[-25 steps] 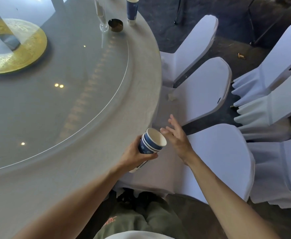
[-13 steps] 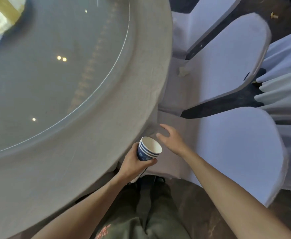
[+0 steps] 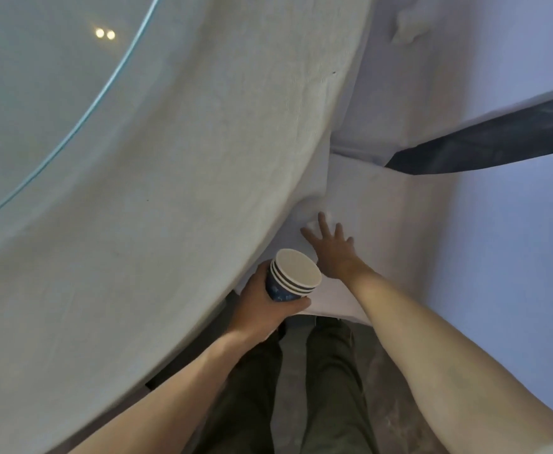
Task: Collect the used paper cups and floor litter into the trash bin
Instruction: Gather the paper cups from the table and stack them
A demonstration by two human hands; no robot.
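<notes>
Head cam has your stack of blue paper cups [image 3: 293, 279] nested together, mouth up, sitting just off the rim of the round desk [image 3: 176, 178]. Your left hand [image 3: 267, 306] is the grip wrapped around that stack from below. Your right hand [image 3: 332, 249] is flat with fingers spread, holding nothing, pressed on the white chair cover [image 3: 465, 257] beside a small white crumpled bit [image 3: 316, 221].
</notes>
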